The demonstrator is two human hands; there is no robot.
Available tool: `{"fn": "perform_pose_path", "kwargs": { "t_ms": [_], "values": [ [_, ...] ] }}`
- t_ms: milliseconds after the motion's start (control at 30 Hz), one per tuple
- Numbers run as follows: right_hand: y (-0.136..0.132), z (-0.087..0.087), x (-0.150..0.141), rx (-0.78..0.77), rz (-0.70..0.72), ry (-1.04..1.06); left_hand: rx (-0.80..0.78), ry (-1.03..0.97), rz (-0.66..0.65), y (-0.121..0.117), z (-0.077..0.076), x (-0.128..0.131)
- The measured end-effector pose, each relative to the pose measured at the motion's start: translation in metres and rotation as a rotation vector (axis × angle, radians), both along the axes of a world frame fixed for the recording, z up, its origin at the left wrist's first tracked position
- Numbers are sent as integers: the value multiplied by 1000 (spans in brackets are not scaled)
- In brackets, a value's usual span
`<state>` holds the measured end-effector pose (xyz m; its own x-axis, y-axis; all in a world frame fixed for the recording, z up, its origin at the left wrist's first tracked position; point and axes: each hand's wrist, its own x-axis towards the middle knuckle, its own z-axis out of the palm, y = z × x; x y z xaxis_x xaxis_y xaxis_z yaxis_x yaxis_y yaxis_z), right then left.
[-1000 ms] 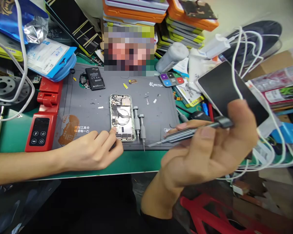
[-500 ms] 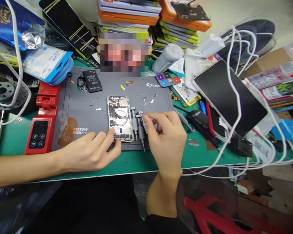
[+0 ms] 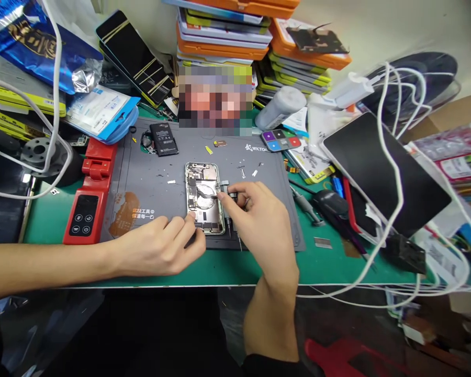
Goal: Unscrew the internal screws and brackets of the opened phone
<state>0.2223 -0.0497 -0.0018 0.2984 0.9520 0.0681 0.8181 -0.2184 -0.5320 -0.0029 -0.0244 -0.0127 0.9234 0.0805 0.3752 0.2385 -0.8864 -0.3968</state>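
While the phone (image 3: 205, 201) lies open on the grey mat (image 3: 267, 183), with its inner parts facing up, both hands are working at its edges. The left hand (image 3: 167, 243) is bent about half closed; its fingertips have hold of the lower left part of the phone, which seems to fix it in place. The right hand (image 3: 261, 220) is at the right edge, with thumb and forefinger bent close together. Whether it pinches some small piece or tool, I cannot tell, because its own fingers cover the place.

Two screwdrivers (image 3: 225, 185) lie just beside the phone, partly under the right hand. I think that this hand could knock them, and then a tip could scratch the parts inside. If the left hand presses unevenly, the phone may turn on the mat, and a thin cable in it could be torn.

Farther up the mat are a battery (image 3: 165, 140), a yellow strip (image 3: 208, 150) and a white scrap (image 3: 171, 182). Such light pieces, in my judgement, may be lost if a sleeve or wrist sweeps them away. On the green worktop (image 3: 220, 269), a white cable (image 3: 377, 256) loops at the right; a caught elbow could pull it.
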Motion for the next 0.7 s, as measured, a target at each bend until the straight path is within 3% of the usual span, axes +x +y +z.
{"fn": "perform_pose_path", "kwargs": {
  "t_ms": [167, 333, 433, 500, 633, 700],
  "values": [
    [-6, 1, 4, 114, 38, 289, 6, 2, 4, -1, -1, 0],
    [-13, 10, -18, 546, 57, 620, 18, -24, 5, -3, -1, 0],
    [-15, 13, -38, 674, 110, 705, 15, -34, -3, -3, 0, 0],
    [-17, 11, -48, 619, 173, 730, 13, -46, -5, -3, 1, 1],
    [-19, 2, -58, 305, 390, 640, -7, -95, -6, -4, 1, 2],
    [-18, 0, -59, 241, 464, 592, -13, -110, -21, -5, -1, 2]
  ]
}}
